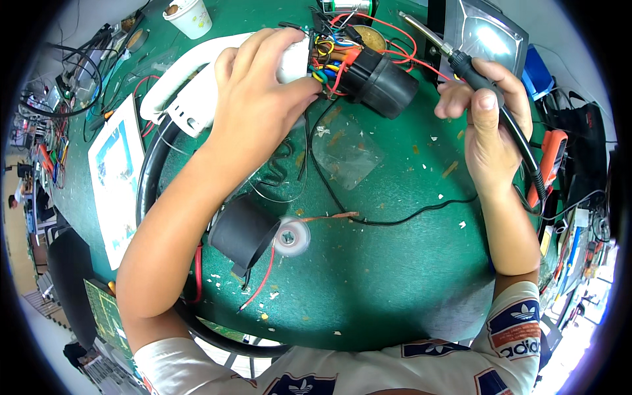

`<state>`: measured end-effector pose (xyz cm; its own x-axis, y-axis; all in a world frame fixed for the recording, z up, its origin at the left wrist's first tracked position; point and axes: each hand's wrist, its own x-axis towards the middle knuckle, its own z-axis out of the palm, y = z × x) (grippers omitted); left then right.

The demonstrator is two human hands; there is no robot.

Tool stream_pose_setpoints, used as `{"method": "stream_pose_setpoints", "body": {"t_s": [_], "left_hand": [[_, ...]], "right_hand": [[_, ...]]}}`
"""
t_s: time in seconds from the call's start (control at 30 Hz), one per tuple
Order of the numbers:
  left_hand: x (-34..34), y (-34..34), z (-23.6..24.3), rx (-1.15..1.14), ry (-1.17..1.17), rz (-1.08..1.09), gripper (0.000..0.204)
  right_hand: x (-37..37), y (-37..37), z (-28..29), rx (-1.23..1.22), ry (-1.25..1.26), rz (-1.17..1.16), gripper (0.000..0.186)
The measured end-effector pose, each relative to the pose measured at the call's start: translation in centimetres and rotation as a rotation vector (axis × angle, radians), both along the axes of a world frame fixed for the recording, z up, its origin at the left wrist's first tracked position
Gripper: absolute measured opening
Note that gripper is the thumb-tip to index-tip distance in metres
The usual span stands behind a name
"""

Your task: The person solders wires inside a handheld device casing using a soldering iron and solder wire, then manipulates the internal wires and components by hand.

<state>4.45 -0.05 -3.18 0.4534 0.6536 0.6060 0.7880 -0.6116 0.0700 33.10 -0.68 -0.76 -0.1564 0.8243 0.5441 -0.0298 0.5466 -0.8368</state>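
Note:
My left hand (253,92) is wrapped over the end of a white plastic housing (197,82) with a curved handle, at the upper left of the bench. Out of that end runs a bundle of coloured wires (327,56), which leads to a stepped black plastic cylinder (388,85). In my right hand (490,125), to the right of the cylinder, is a soldering iron (469,69) with a black grip. Its metal tip points up and left, apart from the wires. The iron's thick black cord runs down past my wrist.
A black plastic sleeve (243,230) and a clear reel (291,237) with copper braid lie near my left forearm. A clear plastic bag (345,151) is mid-bench. A white cup (189,18) stands at the back, a printed sheet (117,178) left, a red-orange meter (548,161) right.

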Motion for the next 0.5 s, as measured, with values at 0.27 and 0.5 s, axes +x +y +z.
{"method": "stream_pose_setpoints", "body": {"t_s": [0.27, 0.5], "left_hand": [[0.1, 0.4, -0.5, 0.017, -0.043, -0.029, 0.02], [-0.2, 0.5, -0.9, 0.001, -0.092, -0.06, 0.019]], "right_hand": [[-0.9, 0.4, 1.3, 0.146, -0.219, 0.028, 0.033], [-3.9, 3.2, 0.7, 0.406, -0.531, 0.066, 0.018]]}}
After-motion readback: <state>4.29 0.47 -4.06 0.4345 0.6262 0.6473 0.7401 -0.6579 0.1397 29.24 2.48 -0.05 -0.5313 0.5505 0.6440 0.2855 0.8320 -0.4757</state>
